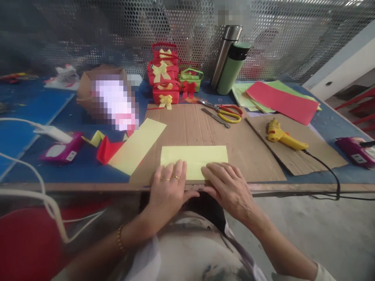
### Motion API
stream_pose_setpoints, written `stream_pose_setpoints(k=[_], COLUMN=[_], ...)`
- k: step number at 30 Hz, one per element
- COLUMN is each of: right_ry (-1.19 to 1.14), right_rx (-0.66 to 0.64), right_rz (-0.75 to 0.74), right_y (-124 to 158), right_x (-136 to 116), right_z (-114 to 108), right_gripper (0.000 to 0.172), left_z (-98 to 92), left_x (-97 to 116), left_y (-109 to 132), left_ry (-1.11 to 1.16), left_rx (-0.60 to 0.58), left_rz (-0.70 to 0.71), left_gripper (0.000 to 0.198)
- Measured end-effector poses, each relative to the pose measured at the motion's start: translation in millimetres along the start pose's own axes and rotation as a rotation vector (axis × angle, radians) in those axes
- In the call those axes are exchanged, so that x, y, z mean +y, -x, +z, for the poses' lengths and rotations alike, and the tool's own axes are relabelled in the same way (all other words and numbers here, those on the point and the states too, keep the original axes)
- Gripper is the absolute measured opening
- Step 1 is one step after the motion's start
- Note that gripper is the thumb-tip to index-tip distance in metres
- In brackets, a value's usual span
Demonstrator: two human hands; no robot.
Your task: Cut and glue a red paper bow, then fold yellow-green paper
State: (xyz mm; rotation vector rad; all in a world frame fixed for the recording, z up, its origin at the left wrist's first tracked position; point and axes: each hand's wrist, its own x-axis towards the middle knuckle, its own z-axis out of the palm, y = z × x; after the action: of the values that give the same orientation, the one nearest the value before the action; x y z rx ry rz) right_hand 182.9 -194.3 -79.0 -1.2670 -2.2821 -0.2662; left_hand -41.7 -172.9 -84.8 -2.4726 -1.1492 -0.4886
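Observation:
A pale yellow sheet of paper (pixel 194 156) lies on a brown cardboard mat (pixel 252 156) at the table's front edge, its near part looking folded over. My left hand (pixel 170 187) presses on its left end, fingers stretched out flat and thumb pointing right. On the right end rests my right hand (pixel 230 187), fingers extended and lying on the paper. Both palms reach over the table edge. To the left, a second pale yellow strip (pixel 139 146) lies slanted, partly over a folded red paper piece (pixel 109 150).
Behind the mat stand red paper baskets (pixel 165 93) and a green one (pixel 190 80). Scissors (pixel 225 111) lie on the cardboard; a yellow glue gun (pixel 285 136) is at right. Two bottles (pixel 233 68) stand at the back. A white cable (pixel 43 195) hangs at left.

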Motion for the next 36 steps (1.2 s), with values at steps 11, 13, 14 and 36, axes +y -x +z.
stream_pose_setpoints(k=[11, 13, 14, 36], right_ry=[0.008, -0.005, -0.011, -0.346], right_rx=[0.003, -0.023, -0.040, -0.738], right_rz=[-0.040, -0.024, -0.015, 0.554], right_y=[6, 4, 2, -79], right_x=[-4, -3, -2, 60], right_z=[2, 2, 2, -36], right_gripper=[0.053, 0.058, 0.059, 0.043], left_z=[1.9, 3.7, 4.6, 2.0], left_x=[-5, -10, -12, 6], left_y=[-2, -5, -7, -22], left_ry=[0.092, 0.106, 0.113, 0.137], left_rx=[0.048, 0.018, 0.001, -0.024], left_rz=[0.109, 0.128, 0.131, 0.085], left_gripper=[0.065, 0.074, 0.078, 0.073])
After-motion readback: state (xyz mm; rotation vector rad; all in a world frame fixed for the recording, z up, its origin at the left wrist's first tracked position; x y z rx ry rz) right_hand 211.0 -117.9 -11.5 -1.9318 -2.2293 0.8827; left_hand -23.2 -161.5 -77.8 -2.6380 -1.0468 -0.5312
